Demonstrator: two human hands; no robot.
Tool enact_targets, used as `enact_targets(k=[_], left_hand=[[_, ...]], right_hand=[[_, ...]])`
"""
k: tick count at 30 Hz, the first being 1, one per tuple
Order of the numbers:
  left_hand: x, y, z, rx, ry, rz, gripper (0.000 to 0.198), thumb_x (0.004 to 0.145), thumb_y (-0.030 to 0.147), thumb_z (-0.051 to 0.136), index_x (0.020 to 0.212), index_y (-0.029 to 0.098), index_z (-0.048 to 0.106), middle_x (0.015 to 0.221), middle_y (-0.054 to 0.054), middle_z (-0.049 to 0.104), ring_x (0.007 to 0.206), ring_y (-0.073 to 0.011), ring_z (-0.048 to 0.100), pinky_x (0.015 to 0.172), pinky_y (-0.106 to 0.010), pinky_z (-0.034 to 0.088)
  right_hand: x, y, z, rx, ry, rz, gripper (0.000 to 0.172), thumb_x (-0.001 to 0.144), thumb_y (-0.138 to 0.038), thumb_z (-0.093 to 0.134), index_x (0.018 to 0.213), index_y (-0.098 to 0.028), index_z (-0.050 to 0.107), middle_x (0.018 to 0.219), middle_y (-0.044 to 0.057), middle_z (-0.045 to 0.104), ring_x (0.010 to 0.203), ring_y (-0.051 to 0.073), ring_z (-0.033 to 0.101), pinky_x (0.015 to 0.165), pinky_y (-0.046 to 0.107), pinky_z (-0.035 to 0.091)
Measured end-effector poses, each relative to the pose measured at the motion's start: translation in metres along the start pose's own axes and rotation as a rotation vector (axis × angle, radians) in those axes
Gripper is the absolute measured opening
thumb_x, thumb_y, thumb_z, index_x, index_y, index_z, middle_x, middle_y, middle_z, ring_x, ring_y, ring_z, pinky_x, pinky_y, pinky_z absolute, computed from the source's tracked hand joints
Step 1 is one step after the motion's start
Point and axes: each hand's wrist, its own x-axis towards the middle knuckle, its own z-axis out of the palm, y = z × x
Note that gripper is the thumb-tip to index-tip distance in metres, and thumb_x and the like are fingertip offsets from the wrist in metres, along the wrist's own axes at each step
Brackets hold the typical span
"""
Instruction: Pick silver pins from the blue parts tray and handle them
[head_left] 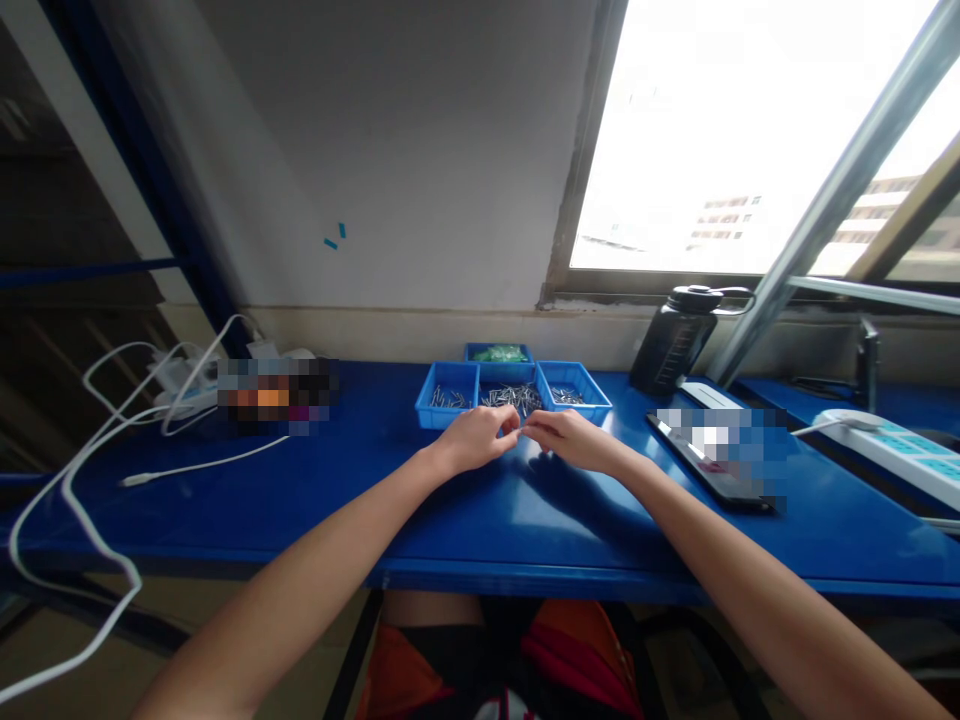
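Note:
My left hand (480,438) and my right hand (566,438) meet fingertip to fingertip just in front of the middle blue bin. Both have their fingers pinched together; whatever sits between them is too small to make out. Behind them, the middle bin holds a heap of small metal screw-like pieces (513,397). Beside it, the left blue bin (429,418) and the right blue bin (596,411) contain more thin metal pieces. A further blue bin at the back holds a green bag (501,353).
On the right stand a black water bottle (670,345), a dark tablet-like device (701,465) and a white power strip (904,455). White cables (82,490) and a partly blurred object (274,397) lie left on the blue table (360,510). A wall and window rise behind.

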Motion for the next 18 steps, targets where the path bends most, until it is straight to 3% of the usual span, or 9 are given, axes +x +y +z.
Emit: enact_targets(k=[4,18], left_hand=[[0.000,-0.001,0.001,0.013,-0.018,-0.014,0.023,0.082,0.037,0.044,0.090,0.021,0.057,0.080,-0.001,0.065,0.070,-0.0150,0.059,0.056,-0.021,0.039],[0.001,-0.005,0.001,0.063,-0.054,-0.088,0.021,0.080,0.032,0.045,0.085,0.019,0.061,0.077,-0.003,0.065,0.069,-0.0168,0.059,0.059,-0.023,0.041]], right_hand=[[0.001,-0.001,-0.003,-0.009,0.006,0.007,0.035,0.088,-0.036,0.037,0.067,-0.017,0.057,0.056,0.000,0.058,0.049,0.009,0.048,0.052,0.020,0.035],[0.001,0.010,-0.004,-0.077,0.001,0.031,0.022,0.082,-0.033,0.047,0.084,-0.018,0.063,0.059,0.000,0.060,0.053,0.011,0.052,0.051,0.020,0.035]])
